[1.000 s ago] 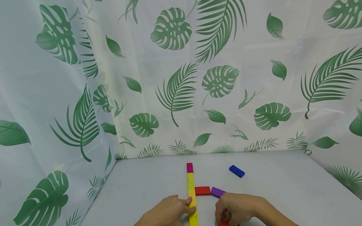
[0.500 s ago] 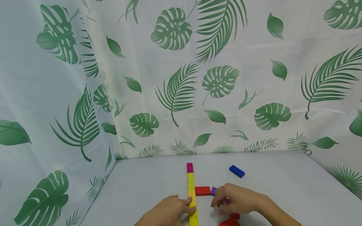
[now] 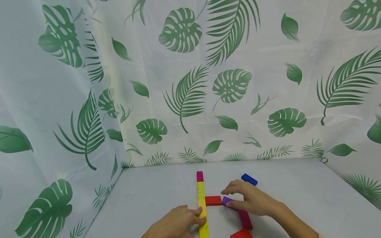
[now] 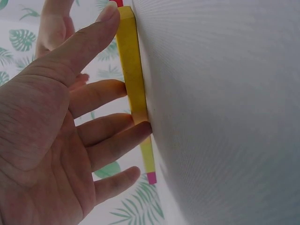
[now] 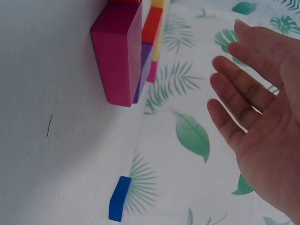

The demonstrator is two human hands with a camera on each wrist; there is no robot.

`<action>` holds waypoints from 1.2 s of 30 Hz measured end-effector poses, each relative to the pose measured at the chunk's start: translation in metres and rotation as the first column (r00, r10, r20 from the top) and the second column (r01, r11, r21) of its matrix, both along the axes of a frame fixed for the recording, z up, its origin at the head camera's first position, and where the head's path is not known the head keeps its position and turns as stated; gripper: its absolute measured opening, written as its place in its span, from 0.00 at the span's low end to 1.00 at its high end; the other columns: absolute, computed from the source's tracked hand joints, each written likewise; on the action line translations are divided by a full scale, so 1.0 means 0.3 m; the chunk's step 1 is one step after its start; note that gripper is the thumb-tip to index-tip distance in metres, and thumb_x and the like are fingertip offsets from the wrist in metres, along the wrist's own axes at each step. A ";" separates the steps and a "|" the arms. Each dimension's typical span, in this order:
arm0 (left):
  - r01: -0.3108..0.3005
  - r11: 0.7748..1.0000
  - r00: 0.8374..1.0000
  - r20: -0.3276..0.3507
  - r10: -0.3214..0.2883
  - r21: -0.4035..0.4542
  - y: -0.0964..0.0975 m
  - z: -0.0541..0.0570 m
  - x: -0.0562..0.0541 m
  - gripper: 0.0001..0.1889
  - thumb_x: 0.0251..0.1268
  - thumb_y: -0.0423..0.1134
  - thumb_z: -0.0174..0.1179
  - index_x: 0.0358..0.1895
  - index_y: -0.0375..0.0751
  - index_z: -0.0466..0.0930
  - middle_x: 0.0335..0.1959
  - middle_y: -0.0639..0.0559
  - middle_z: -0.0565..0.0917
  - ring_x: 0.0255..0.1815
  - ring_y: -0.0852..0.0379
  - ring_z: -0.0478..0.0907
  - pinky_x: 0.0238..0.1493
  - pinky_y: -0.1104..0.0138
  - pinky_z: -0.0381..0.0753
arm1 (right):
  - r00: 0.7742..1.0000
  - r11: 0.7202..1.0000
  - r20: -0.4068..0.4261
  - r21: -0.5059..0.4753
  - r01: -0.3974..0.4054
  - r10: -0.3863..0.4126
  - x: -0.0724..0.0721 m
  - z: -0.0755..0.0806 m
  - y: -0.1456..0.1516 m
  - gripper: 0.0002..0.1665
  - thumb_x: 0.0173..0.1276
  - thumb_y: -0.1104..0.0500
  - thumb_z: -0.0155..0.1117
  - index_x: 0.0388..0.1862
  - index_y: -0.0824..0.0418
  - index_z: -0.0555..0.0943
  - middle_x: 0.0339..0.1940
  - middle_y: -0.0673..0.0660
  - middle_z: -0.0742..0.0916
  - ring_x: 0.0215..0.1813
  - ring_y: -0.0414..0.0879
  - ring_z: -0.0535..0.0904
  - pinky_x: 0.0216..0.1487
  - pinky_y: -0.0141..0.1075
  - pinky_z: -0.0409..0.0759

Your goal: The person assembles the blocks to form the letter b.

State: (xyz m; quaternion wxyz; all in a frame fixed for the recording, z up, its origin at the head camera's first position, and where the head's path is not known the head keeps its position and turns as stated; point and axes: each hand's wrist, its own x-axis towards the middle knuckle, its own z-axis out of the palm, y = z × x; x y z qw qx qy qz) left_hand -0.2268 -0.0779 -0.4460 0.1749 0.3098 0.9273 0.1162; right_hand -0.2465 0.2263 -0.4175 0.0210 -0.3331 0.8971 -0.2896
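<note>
A straight row of yellow blocks (image 3: pixel 201 191) runs away from me, with a magenta block (image 3: pixel 199 176) at its far end. My left hand (image 3: pixel 175 222) lies along the row's left side, fingertips and thumb touching the yellow blocks. In the left wrist view its fingers are spread and fairly straight against the long yellow block (image 4: pixel 131 65). My right hand (image 3: pixel 253 200) hovers with relaxed fingers around the purple block (image 3: pixel 225 199), holding nothing. From the row, a red block (image 3: pixel 213 200), the purple one, a dark pink block (image 3: pixel 245 219) and another red block (image 3: pixel 241 234) form a curve.
A single blue block (image 3: pixel 249 179) lies apart, beyond my right hand. The pale table (image 3: pixel 148 188) ends at a white curtain (image 3: pixel 262 82) with green leaf prints, which rises at the back and both sides.
My right hand has let go of the near red block and moved away from me, over the purple block, its fingers opening. The dark pink block is now uncovered. My left hand stays put.
</note>
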 end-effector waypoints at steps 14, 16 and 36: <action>0.010 1.000 1.000 -0.001 -0.010 0.003 0.000 0.000 0.000 0.30 0.54 0.63 0.75 0.63 0.77 0.81 0.68 0.71 0.79 0.66 0.55 0.80 0.69 0.44 0.78 | 0.975 0.984 -0.130 -0.036 0.175 -0.178 -0.047 -0.048 0.052 0.26 0.70 0.45 0.73 0.65 0.46 0.82 0.63 0.50 0.83 0.65 0.54 0.79 0.58 0.52 0.86; 0.009 1.000 1.000 -0.005 -0.009 0.001 0.000 0.001 0.000 0.30 0.53 0.63 0.75 0.63 0.77 0.81 0.68 0.72 0.78 0.66 0.55 0.80 0.69 0.45 0.78 | 0.972 0.978 -0.113 -0.053 0.200 -0.205 -0.058 -0.055 0.060 0.27 0.69 0.46 0.73 0.65 0.47 0.82 0.64 0.51 0.82 0.66 0.55 0.78 0.56 0.52 0.87; 0.026 1.000 1.000 -0.006 -0.026 0.002 0.002 -0.007 -0.007 0.29 0.56 0.62 0.75 0.64 0.75 0.81 0.68 0.70 0.79 0.67 0.60 0.79 0.71 0.45 0.76 | 0.931 0.945 -0.161 -0.054 0.322 -0.326 -0.144 -0.131 0.176 0.25 0.72 0.56 0.71 0.65 0.62 0.82 0.63 0.63 0.83 0.66 0.65 0.78 0.64 0.64 0.79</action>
